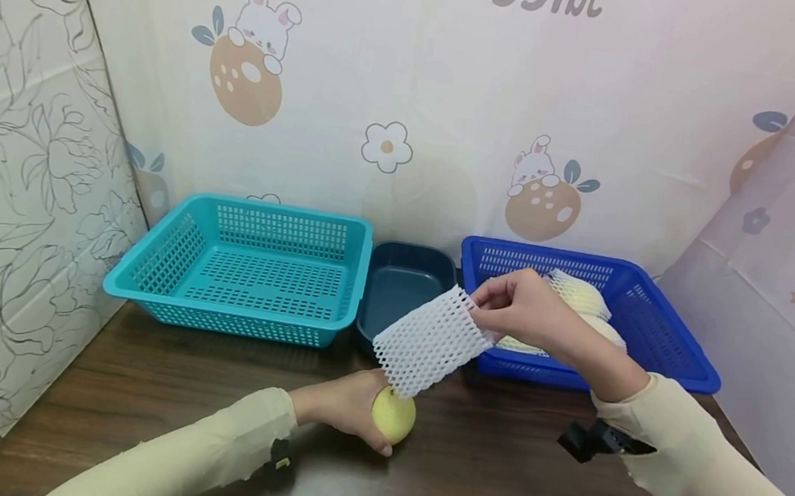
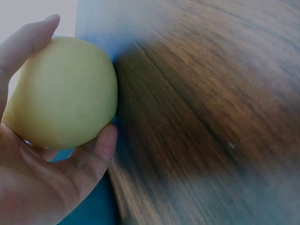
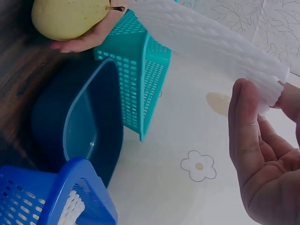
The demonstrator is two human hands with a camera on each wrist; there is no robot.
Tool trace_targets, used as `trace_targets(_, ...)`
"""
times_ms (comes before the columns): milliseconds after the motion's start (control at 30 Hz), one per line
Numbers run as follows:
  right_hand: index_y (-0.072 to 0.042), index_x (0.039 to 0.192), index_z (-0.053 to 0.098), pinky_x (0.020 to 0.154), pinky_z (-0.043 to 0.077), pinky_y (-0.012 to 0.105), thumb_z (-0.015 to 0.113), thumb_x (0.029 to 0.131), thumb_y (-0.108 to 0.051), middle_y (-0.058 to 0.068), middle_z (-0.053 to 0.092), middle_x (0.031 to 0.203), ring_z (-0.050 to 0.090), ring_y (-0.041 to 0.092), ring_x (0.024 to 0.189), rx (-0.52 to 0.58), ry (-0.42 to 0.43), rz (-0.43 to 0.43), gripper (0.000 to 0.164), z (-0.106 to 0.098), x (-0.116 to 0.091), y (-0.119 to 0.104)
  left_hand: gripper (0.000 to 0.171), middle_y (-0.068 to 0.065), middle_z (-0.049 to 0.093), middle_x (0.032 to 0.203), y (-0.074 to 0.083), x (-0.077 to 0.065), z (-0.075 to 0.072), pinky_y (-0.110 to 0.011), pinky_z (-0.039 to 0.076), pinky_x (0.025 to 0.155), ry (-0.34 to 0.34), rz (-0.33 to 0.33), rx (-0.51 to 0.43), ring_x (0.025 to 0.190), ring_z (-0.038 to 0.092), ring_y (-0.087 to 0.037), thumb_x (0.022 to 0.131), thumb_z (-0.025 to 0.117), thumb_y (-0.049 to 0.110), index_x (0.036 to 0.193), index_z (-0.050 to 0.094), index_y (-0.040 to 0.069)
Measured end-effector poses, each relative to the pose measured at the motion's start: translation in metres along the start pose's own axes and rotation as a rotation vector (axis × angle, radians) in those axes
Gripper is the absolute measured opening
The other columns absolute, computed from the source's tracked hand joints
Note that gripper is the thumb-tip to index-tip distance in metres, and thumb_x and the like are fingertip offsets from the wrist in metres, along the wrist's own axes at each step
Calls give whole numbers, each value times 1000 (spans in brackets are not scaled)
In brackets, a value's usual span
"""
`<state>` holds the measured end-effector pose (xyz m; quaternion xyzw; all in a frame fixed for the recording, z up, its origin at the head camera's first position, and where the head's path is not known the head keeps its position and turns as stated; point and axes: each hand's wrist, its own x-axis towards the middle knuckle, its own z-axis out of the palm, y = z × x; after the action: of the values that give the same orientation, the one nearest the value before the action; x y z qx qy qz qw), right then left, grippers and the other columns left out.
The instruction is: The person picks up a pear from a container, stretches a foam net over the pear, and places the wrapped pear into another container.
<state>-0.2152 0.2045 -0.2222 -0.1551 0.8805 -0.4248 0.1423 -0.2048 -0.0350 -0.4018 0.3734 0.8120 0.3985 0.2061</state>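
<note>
My left hand grips a pale yellow pear low over the dark wooden table, fingers and thumb round its sides. The pear's stem shows in the right wrist view. Between thumb and fingertips, my right hand pinches one end of a white foam net sleeve. The sleeve slants down to the left, and its lower end overlaps the top of the pear in the head view. In the left wrist view the pear is bare, with a smooth skin.
Behind the left hand stands a teal basket. A dark blue square bin sits mid-table, beside a blue basket on the right holding several net-wrapped fruits. A printed curtain hangs behind them.
</note>
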Motion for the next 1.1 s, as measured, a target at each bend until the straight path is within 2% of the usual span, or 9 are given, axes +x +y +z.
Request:
trace_targets(200, 7, 96, 69, 62, 55, 31, 65, 84, -5, 13, 69, 87, 64, 23, 72, 17, -1, -2, 16, -2, -2, 1, 81, 8, 53, 105, 2, -2, -1, -23, 45, 80, 7, -28, -19, 91, 53, -7, 60, 91, 26, 127, 47, 13)
trace_targets(400, 6, 99, 69, 65, 55, 33, 67, 85, -8, 13, 69, 92, 65, 23, 75, 6, 47, 16, 20, -9, -7, -5, 85, 4, 51, 113, 7, -9, -5, -26, 45, 82, 33, -76, -27, 96, 52, -9, 60, 90, 35, 129, 45, 12)
trace_targets(500, 7, 101, 68, 65, 55, 33, 66, 86, -9, 13, 69, 92, 65, 23, 76, 6, 65, 32, 21, -12, -7, -7, 89, -2, 50, 125, 11, -15, -13, -33, 44, 91, 63, -104, -75, 109, 51, -14, 65, 86, 39, 136, 40, 11)
trace_targets(600, 8, 102, 67, 65, 55, 33, 65, 86, -8, 14, 69, 92, 65, 23, 76, 10, 79, 43, 22, -15, -7, -9, 86, -8, 48, 134, 16, -20, -25, -40, 41, 97, 116, -117, -159, 120, 47, -22, 75, 79, 38, 142, 35, 8)
trace_targets(700, 8, 103, 67, 65, 55, 33, 65, 87, -7, 14, 69, 93, 65, 23, 76, 16, 91, 50, 23, -17, -7, -10, 65, -16, 50, 134, 22, -25, -37, -42, 42, 96, 189, -92, -293, 120, 48, -29, 90, 65, 29, 141, 37, 1)
trace_targets(800, 8, 104, 66, 64, 55, 33, 65, 87, -8, 15, 69, 94, 65, 23, 77, 25, 99, 53, 24, -17, -7, -10, 45, -26, 50, 131, 31, -27, -47, -39, 44, 95, 260, -83, -517, 117, 52, -32, 98, 50, 14, 137, 40, -7)
trace_targets(867, 8, 104, 67, 64, 55, 33, 65, 87, -9, 14, 69, 94, 65, 23, 77, 28, 104, 55, 24, -17, -7, -10, 40, -30, 49, 131, 37, -27, -52, -38, 44, 95, 294, -93, -680, 117, 52, -34, 100, 43, 7, 136, 39, -11)
trace_targets(967, 8, 104, 67, 64, 55, 32, 66, 87, -10, 14, 69, 94, 65, 22, 77, 31, 108, 60, 24, -16, -6, -10, 39, -30, 48, 131, 45, -25, -55, -36, 43, 97, 326, -134, -887, 117, 53, -32, 100, 39, 2, 136, 38, -13)
trace_targets(1100, 8, 103, 67, 64, 55, 32, 67, 86, -11, 13, 69, 91, 65, 22, 76, 31, 105, 62, 25, -14, -5, -11, 37, -24, 54, 122, 51, -24, -53, -36, 43, 96, 358, -144, -1009, 108, 58, -26, 99, 39, -1, 133, 37, -15)
